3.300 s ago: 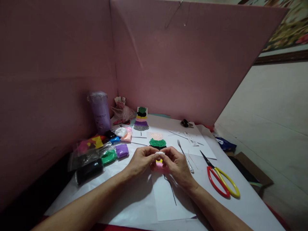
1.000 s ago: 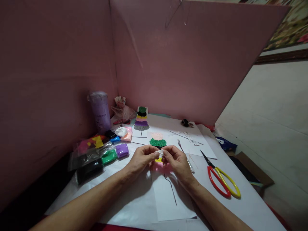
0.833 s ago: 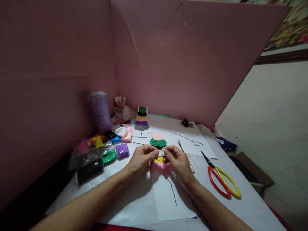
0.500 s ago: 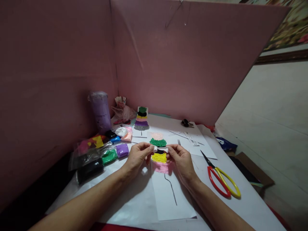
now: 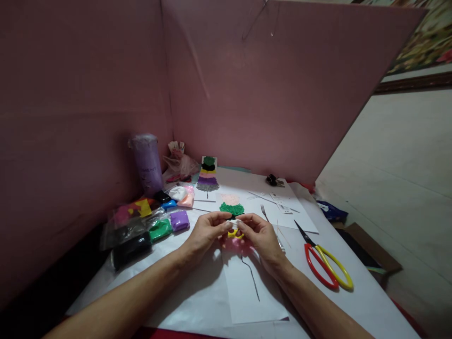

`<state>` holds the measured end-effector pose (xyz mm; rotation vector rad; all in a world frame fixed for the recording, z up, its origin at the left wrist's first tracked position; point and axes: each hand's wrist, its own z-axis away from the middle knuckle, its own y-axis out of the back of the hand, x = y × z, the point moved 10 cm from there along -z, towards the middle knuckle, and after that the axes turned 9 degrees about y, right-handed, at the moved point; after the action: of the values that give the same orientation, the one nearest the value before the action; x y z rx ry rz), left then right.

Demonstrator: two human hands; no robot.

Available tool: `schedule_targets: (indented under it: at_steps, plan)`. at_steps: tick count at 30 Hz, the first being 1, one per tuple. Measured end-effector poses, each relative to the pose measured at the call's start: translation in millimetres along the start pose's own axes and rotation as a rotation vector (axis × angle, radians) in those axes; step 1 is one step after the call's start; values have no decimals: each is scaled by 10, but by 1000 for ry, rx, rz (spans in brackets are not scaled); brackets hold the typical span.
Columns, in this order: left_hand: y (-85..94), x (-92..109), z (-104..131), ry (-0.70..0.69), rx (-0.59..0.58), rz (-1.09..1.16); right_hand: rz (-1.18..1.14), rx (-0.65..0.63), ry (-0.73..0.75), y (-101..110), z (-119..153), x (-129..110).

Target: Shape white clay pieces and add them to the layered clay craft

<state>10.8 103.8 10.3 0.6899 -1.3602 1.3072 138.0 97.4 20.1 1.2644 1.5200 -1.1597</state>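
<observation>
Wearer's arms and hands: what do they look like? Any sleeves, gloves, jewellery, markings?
Both bare. No sleeve shows on the left forearm or right forearm, and no watch or bracelet on either wrist. The left hand and right hand are ungloved; no ring shows, though some fingers are partly hidden. No cables or clear markings visible.

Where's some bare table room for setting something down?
Between the left forearm and the drawing sheet; also nearer than the scissors, right of the right forearm. It's crowded on the left, where coloured packets cluster by the purple container.
</observation>
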Motion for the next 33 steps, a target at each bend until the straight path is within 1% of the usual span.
schedule_targets:
  at_steps: [3,5,10,16,21,27,30,33]
  plan:
    - [-122,10,9,-1,-107,-81,31,-55,16,-57,8,-10]
    - [-152,19,15,-7,-131,-124,49,-58,26,-56,7,-11]
    - [-123,15,20,-4,-101,-149,58,-54,63,-43,-2,-34]
    - [-100,29,22,-12,-67,-169,89,-85,81,-87,10,-83]
    - [-84,28,10,-25,-49,-182,99,-67,67,-62,15,-68]
    - [-66,43,11,-21,-12,-208,46,-110,65,-105,23,-68]
    - [-50,40,7,-21,9,-223,96,-112,78,-113,29,-77]
    - [-30,26,4,-15,26,-220,173,-117,122,-112,36,-110]
